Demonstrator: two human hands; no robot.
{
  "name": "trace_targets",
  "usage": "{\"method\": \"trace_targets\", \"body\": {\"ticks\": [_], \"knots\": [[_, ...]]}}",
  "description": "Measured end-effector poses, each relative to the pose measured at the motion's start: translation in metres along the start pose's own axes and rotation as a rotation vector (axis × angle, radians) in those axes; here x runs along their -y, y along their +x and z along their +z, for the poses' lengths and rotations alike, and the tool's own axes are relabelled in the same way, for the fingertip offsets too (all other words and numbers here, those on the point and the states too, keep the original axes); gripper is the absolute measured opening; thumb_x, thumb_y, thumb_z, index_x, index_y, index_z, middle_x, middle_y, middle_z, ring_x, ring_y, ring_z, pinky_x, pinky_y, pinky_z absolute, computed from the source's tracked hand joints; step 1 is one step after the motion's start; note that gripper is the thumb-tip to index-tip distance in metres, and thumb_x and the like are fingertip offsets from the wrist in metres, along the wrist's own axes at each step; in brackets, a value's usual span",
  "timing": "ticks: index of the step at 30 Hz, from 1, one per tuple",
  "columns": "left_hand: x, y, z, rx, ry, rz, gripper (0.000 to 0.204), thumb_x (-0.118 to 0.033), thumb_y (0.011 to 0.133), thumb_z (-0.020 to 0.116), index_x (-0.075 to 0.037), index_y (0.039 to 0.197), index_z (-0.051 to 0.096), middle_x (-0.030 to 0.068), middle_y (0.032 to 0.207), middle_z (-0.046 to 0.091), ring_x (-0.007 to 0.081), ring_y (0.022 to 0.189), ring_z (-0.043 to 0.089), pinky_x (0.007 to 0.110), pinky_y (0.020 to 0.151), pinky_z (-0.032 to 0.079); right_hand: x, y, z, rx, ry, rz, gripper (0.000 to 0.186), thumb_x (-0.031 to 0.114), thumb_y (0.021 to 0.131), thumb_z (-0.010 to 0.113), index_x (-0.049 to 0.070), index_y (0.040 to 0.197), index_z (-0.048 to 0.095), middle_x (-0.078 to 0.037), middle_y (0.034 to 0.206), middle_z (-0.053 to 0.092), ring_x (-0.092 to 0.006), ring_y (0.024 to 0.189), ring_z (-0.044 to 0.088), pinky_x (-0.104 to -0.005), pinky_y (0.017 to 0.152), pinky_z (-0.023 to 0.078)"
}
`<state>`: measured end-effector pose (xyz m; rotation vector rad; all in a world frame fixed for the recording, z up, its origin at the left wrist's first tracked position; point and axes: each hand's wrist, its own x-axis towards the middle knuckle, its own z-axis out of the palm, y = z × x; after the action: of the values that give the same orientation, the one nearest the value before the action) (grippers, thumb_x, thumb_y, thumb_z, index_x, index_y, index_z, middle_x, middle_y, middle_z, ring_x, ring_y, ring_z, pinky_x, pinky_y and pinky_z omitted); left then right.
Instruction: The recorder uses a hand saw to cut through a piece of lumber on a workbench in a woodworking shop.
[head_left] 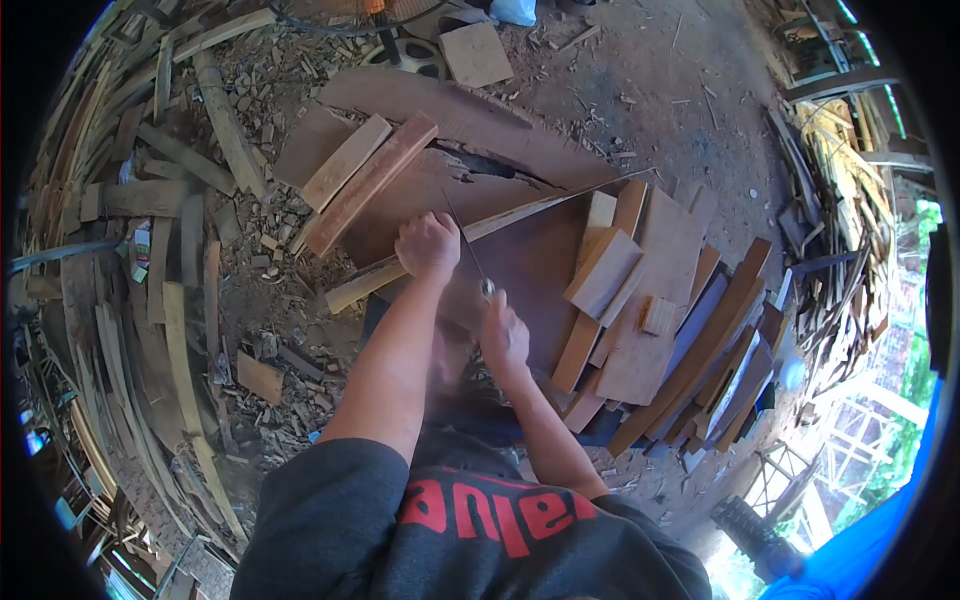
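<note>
A long, narrow wooden strip [510, 215] runs slantwise from the near left to the far right over a brown wooden sheet. My left hand [428, 246] is closed on it near its left end, knuckles up. In my right hand [505, 335], the fingers are wrapped round the handle of a long thin-bladed hand tool [470, 247]. Its narrow blade points away from me and crosses the strip just right of my left hand. Seen nearly edge-on, the blade does not show its exact kind. The handle is mostly hidden inside my grip.
Two wooden blocks [372, 184] lie at the far left on the brown sheet [460, 115], which has a split. Cut boards [650, 300] are piled at the right. Planks [180, 370] and chips crowd the left ground. A fan [400, 50] stands at the far edge.
</note>
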<state>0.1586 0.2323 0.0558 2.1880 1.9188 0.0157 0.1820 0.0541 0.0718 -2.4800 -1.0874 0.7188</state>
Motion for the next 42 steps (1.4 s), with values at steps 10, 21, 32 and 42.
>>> {"method": "trace_targets", "body": {"ticks": [10,21,32,42], "knots": [[-0.021,-0.001,0.007,0.047,0.013,0.015,0.039,-0.032,0.088,0.04,-0.009,0.077,0.069,0.0102,0.085,0.068,0.0284,0.085,0.065,0.043,0.073,0.052,0.011,0.051,-0.001,-0.15,-0.069,-0.099,0.016,0.017,0.093,0.048,0.005,0.1,0.042,-0.02,0.068,0.061,-0.0388,0.06,0.064,-0.05,0.051,0.05],[-0.021,-0.001,0.006,0.003,-0.011,0.023,0.037,-0.031,0.087,0.042,-0.009,0.075,0.069,0.0097,0.082,0.068,0.0287,0.082,0.065,0.043,0.072,0.052,0.02,0.047,-0.013,-0.069,-0.027,-0.026,0.01,0.009,0.09,0.044,0.004,0.098,0.04,-0.024,0.074,0.061,-0.0441,0.068,0.061,-0.0534,0.059,0.048],[-0.02,0.0,0.004,-0.059,0.002,0.047,0.035,-0.029,0.085,0.044,-0.009,0.071,0.068,0.0094,0.079,0.068,0.0287,0.077,0.065,0.043,0.068,0.053,0.019,0.061,0.0,-0.08,-0.025,-0.016,0.013,0.017,0.095,0.041,0.005,0.101,0.041,-0.024,0.073,0.062,-0.0449,0.068,0.061,-0.0567,0.06,0.047],[-0.017,-0.001,0.0,-0.058,0.0,0.049,0.036,-0.029,0.086,0.044,-0.008,0.072,0.068,0.0108,0.08,0.068,0.0296,0.079,0.065,0.044,0.069,0.053,0.012,0.036,-0.011,0.016,0.049,0.057,0.01,0.012,0.091,0.044,0.005,0.098,0.042,-0.023,0.075,0.062,-0.0408,0.069,0.064,-0.0504,0.06,0.052]]}}
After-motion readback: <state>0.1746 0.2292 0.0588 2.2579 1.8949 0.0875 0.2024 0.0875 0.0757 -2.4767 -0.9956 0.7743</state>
